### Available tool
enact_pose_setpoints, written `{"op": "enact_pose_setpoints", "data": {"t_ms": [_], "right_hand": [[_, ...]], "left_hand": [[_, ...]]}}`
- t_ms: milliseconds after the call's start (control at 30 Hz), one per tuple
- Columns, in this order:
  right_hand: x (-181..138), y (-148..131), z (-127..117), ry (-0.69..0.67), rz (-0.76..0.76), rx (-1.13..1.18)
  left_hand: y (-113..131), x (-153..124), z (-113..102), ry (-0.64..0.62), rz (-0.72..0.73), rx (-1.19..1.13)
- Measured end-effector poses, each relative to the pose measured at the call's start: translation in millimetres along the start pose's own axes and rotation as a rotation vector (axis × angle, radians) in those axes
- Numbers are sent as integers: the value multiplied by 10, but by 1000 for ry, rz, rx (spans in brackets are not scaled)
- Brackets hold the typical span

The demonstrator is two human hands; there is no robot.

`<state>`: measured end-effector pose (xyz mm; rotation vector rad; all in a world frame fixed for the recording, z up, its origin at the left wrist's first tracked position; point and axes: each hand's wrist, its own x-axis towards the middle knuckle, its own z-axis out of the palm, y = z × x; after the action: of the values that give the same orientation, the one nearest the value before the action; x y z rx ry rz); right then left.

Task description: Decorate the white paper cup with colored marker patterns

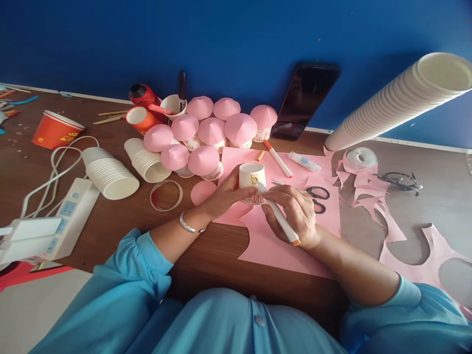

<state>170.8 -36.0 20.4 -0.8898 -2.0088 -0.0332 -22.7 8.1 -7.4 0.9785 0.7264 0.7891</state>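
Observation:
A small white paper cup [251,171] stands upside down on pink paper, with a yellow window shape and red-brown marks drawn on its side. My left hand [233,189] grips the cup from its left side. In my right hand [294,215] is a white marker pen [280,221] with an orange end, its tip at the yellow drawing. Black-handled scissors [317,192] lie just beyond my right hand, partly hidden by it. Above them rest an orange-capped marker [278,160], a small yellow pen cap [260,156] and a glue bottle [304,161].
Several cups with pink cone roofs [240,129] stand behind my left hand. A tall cup stack [398,103] and a phone [306,101] lean at the blue wall. Paper scraps [394,226] lie right; stacked cups [110,172] and a power strip [73,216] left.

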Motion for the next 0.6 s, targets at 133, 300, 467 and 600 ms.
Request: {"op": "enact_pose_setpoints", "data": {"t_ms": [133, 300, 467, 600], "right_hand": [[-6, -2, -3, -12, -9, 23], [-22, -14, 9, -23, -2, 23], [-45, -34, 36, -23, 7, 18], [-41, -34, 25, -14, -6, 25]], "left_hand": [[22, -4, 10, 24, -2, 23], [45, -8, 25, 39, -6, 36], [45, -6, 28, 33, 8, 14], [41, -1, 26, 34, 12, 19]]}}
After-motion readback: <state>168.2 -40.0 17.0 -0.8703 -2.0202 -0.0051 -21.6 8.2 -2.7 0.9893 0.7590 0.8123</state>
